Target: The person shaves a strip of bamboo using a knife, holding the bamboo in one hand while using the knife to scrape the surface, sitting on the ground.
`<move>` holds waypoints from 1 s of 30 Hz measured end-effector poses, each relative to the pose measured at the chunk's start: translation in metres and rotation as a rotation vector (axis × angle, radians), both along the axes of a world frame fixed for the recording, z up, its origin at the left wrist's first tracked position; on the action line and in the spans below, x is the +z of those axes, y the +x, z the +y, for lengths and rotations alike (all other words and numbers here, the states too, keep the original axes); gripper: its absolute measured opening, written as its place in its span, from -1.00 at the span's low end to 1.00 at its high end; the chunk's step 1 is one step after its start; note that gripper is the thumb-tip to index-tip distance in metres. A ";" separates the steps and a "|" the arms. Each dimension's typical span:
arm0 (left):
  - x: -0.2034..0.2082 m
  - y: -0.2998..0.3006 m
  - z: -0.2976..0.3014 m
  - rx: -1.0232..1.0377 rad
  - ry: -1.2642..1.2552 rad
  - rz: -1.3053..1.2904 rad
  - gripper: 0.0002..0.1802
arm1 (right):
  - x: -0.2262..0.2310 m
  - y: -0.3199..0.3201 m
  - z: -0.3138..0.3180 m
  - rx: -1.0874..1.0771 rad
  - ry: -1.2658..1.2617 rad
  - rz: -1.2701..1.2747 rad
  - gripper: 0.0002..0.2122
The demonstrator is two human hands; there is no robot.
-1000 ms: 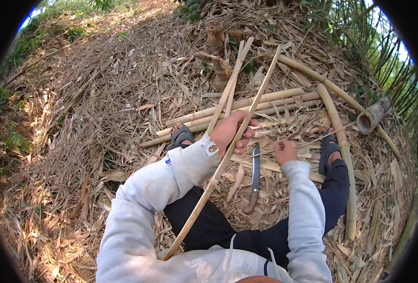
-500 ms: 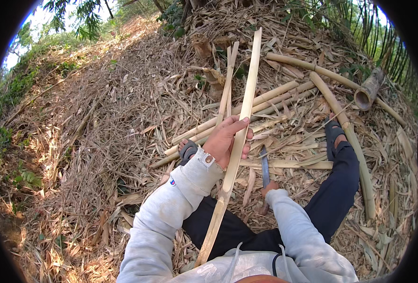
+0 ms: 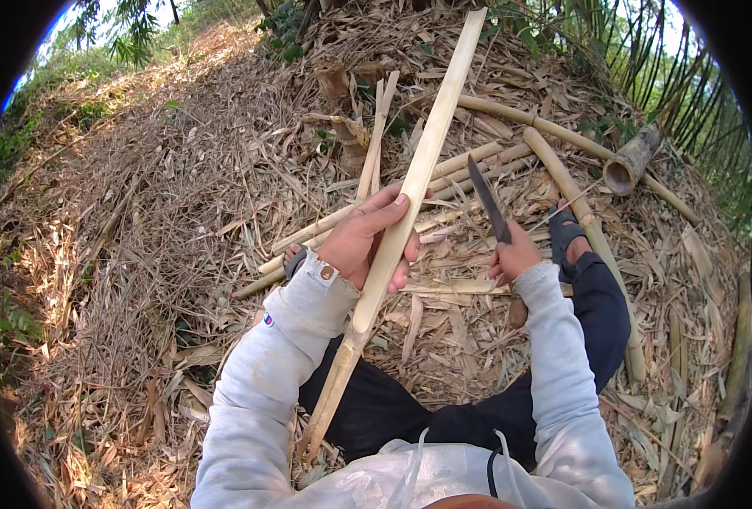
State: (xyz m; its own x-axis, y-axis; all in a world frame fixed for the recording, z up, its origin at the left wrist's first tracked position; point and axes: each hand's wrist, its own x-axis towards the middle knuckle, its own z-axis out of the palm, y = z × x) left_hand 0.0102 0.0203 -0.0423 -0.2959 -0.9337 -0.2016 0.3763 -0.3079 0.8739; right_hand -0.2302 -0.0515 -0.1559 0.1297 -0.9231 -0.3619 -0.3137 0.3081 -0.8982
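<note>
My left hand (image 3: pixel 369 237) is closed round a long, pale split bamboo strip (image 3: pixel 431 153), thumb lying on its inner face. The strip slants from beside my left forearm up toward the far side, and a node crosses its lower part. In my right hand (image 3: pixel 516 256) is a machete (image 3: pixel 489 201), gripped by its handle, whose end (image 3: pixel 518 312) shows below my fist. Its dark blade points up and away to the left. Blade and strip are apart, with the right hand to the right of the strip.
Bamboo poles (image 3: pixel 316 227) lie across the leaf-littered ground between my feet. Thin split strips (image 3: pixel 377 136) lean near a cut stump (image 3: pixel 335 89). A longer pole (image 3: pixel 562 174) runs past my right foot (image 3: pixel 569 242). A hollow bamboo section (image 3: pixel 634 161) lies far right.
My right hand has lifted the machete from low near the ground, moving up and rightward. My left hand and the bamboo strip have shifted slightly left; the whole view has shifted too.
</note>
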 end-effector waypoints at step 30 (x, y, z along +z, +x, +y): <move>-0.021 -0.003 -0.023 0.135 0.225 0.060 -0.65 | 0.055 0.042 -0.043 0.657 -1.302 0.311 -0.55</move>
